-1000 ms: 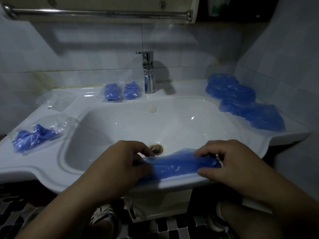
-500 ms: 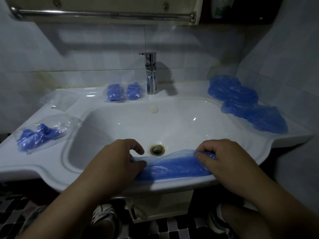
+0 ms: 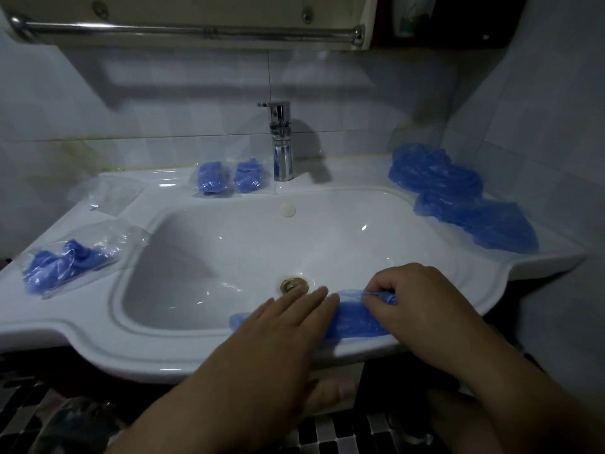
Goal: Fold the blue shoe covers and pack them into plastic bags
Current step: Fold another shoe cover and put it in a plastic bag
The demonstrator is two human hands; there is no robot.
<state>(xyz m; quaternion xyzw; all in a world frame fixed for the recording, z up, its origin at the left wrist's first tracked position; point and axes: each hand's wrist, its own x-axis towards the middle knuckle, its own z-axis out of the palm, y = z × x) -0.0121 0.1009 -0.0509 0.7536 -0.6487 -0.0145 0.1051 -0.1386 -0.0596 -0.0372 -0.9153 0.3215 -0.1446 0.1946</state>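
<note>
A blue shoe cover (image 3: pixel 352 319) lies flattened along the front rim of the white sink (image 3: pixel 163 352). My left hand (image 3: pixel 288 326) lies flat on its left part with straight fingers. My right hand (image 3: pixel 412 299) pinches the cover's right end between curled fingers and thumb. A pile of loose blue shoe covers (image 3: pixel 458 198) sits on the sink's right ledge. Two small packed bags (image 3: pixel 229 176) lie left of the tap, and a third packed bag (image 3: pixel 68 262) rests on the left ledge. An empty clear bag (image 3: pixel 108 194) lies at the back left.
A chrome tap (image 3: pixel 281 142) stands at the back of the basin, with the drain (image 3: pixel 293 285) just beyond my hands. A metal rail (image 3: pixel 183 29) runs overhead. Tiled walls close in at the back and right. Black-and-white floor tiles show below.
My left hand has gone from gripping the cover's left end to lying flat on it, and has slid right. My right hand keeps its pinch on the right end.
</note>
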